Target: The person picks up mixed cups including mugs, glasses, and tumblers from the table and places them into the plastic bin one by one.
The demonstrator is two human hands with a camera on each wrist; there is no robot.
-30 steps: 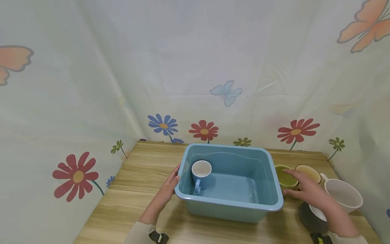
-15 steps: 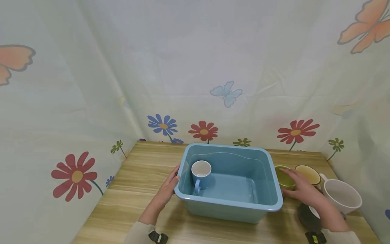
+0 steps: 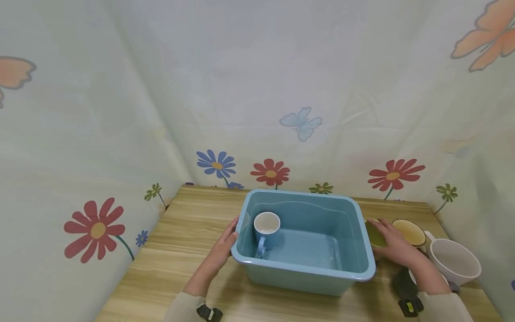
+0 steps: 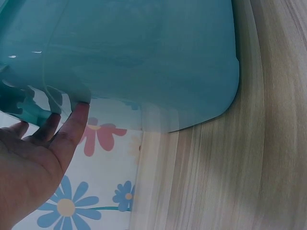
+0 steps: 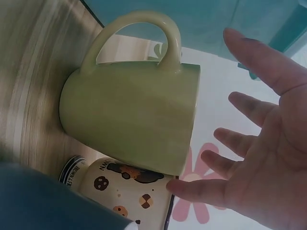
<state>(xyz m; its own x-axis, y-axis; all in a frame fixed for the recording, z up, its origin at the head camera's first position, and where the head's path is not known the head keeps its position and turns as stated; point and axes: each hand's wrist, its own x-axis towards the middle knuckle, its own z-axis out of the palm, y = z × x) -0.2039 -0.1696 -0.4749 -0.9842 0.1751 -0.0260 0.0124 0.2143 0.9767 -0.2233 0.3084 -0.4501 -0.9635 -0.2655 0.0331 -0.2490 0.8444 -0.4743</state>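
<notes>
A light blue plastic tub [image 3: 295,266] stands on the wooden table. Inside it, toward the left, is a blue mug [image 3: 267,230] with a white interior. My left hand [image 3: 221,246] rests at the tub's left rim, its straight fingers [image 4: 69,132] against the outer wall. On the right, a green mug [image 5: 129,115] stands upright beside the tub, its handle on the tub side. My right hand [image 3: 396,245] is over this mug, fingers spread around its mouth and nothing gripped. The right wrist view shows the palm facing the mug's rim, the thumb [image 5: 259,60] held apart from the other fingers.
Behind the green mug stands a cream mug [image 5: 139,196] with cookie prints. Farther right is a wide white mug [image 3: 454,259]. A dark grey mug [image 3: 402,284] sits near my right wrist, partly hidden. A flower-printed curtain [image 3: 322,112] borders the table.
My right hand has shifted slightly left and closer over the green mug, covering more of it. The left hand and the tub stay put.
</notes>
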